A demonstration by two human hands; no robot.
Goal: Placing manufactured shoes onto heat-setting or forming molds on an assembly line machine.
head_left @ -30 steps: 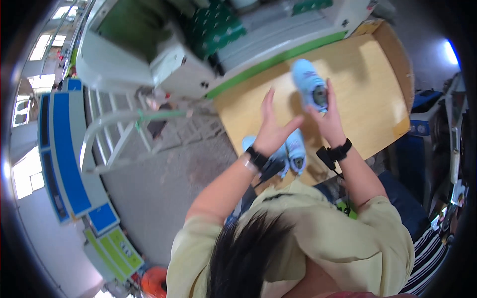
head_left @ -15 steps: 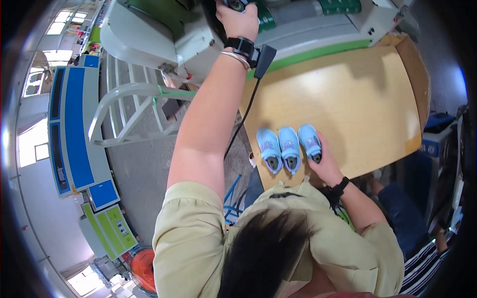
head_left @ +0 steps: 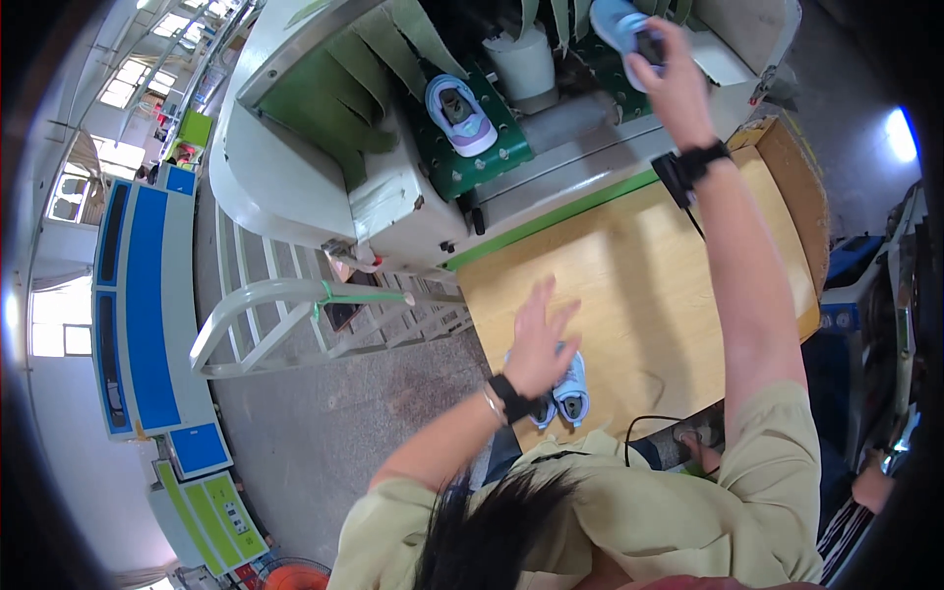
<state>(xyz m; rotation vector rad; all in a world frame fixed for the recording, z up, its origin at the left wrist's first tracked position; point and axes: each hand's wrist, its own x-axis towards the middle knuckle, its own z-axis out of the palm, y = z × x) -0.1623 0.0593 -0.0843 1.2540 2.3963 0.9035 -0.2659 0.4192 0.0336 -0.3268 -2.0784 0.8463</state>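
My right hand is stretched far forward and grips a small light-blue shoe above the green dotted conveyor belt of the machine. My left hand hovers with fingers spread over two light-blue shoes that stand side by side at the near edge of the wooden table. It holds nothing. A white and purple shoe lies on the belt to the left. Both wrists wear black bands.
The white machine housing with hanging green strips stands behind the table. A white metal frame and a blue and white panel are on the left over grey floor. Another person's hand shows at the lower right.
My right hand lifted one light-blue shoe off the table and carried it up to the conveyor. My left hand came back from the machine and now hovers over the two shoes left on the table.
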